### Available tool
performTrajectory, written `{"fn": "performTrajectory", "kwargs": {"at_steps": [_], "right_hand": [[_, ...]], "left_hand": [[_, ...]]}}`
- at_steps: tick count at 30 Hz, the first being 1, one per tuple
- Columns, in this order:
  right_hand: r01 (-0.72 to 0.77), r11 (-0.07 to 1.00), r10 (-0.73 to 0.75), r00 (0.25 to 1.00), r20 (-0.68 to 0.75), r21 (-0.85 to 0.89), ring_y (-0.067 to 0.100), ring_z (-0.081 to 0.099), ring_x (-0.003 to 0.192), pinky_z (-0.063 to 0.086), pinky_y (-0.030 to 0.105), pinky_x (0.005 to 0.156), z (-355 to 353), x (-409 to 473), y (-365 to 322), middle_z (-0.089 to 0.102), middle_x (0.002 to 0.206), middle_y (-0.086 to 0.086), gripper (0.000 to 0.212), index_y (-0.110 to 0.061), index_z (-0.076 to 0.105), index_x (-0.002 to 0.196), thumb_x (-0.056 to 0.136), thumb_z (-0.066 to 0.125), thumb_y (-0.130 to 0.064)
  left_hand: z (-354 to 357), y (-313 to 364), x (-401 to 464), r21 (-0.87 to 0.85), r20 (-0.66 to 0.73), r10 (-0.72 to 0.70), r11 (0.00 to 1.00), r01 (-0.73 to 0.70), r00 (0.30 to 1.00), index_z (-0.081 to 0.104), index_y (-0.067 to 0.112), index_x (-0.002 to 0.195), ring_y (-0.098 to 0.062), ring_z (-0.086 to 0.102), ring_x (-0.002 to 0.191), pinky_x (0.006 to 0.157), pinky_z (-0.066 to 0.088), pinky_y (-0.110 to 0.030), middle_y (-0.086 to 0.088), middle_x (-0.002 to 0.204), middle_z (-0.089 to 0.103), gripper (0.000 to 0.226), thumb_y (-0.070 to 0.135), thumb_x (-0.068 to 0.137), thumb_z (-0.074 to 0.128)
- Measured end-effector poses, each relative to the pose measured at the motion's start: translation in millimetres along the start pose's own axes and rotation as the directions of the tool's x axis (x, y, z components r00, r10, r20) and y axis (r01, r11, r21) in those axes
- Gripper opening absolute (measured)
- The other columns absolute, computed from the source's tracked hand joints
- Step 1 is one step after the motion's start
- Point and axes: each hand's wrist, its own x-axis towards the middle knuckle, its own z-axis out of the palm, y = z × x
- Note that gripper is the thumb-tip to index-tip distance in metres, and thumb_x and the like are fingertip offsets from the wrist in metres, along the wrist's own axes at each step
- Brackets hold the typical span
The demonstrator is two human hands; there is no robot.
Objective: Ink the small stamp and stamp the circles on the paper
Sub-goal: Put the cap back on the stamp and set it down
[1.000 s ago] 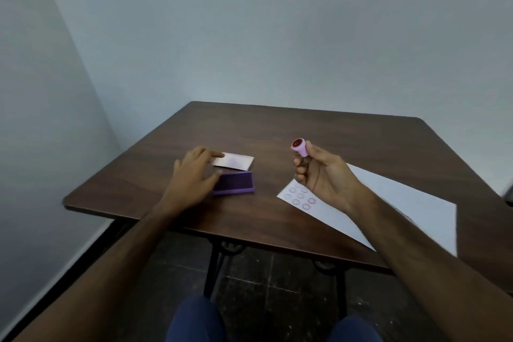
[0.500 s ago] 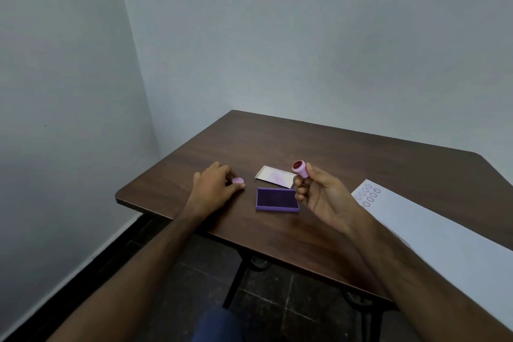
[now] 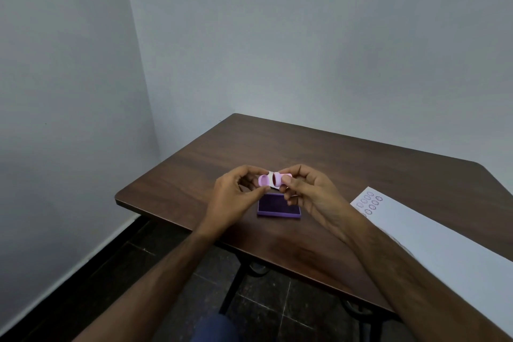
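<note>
Head view: left hand (image 3: 236, 197) pinching round pink cap (image 3: 263, 180); right hand (image 3: 311, 194) pinching cylindrical pink stamp (image 3: 281, 178); rectangular purple ink pad (image 3: 278, 207), wood-grain desk (image 3: 347, 169).

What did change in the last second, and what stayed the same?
The left hand left the ink pad, picked up the pink cap and brought it to the stamp. The right hand kept its grip on the stamp. Ink pad, paper and table stayed put.
</note>
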Motion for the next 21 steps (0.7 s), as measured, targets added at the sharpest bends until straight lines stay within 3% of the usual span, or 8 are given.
{"fn": "performTrajectory", "kwargs": {"at_steps": [12,21], "right_hand": [[0.026,0.942,-0.058,0.995,-0.086,-0.334,0.008,0.065,0.064,0.055,0.024,0.06,16.2,7.4,-6.8,0.074,0.078,0.002,0.019,-0.01,0.068,0.101,0.086,0.073,-0.02],[0.055,0.85,-0.103,0.993,-0.063,-0.524,0.018,0.071,0.077,0.06,0.032,0.07,28.3,18.4,-6.7,0.074,0.088,0.002,0.027,-0.017,0.066,0.097,0.081,0.075,-0.036]], "left_hand": [[-7.1,6.5,0.1,0.079,-0.019,0.157,0.985,-0.155,0.987,0.075,0.018,0.103,0.0,0.068,0.081,0.067,0.05,-0.009,0.019,0.089,0.07,0.033,0.027,0.072,0.085],[-16.9,2.9,1.6,0.122,-0.058,0.191,0.975,-0.183,0.98,0.077,0.014,0.103,0.002,0.067,0.077,0.07,0.05,-0.009,0.007,0.092,0.075,0.036,0.033,0.073,0.081]]}}
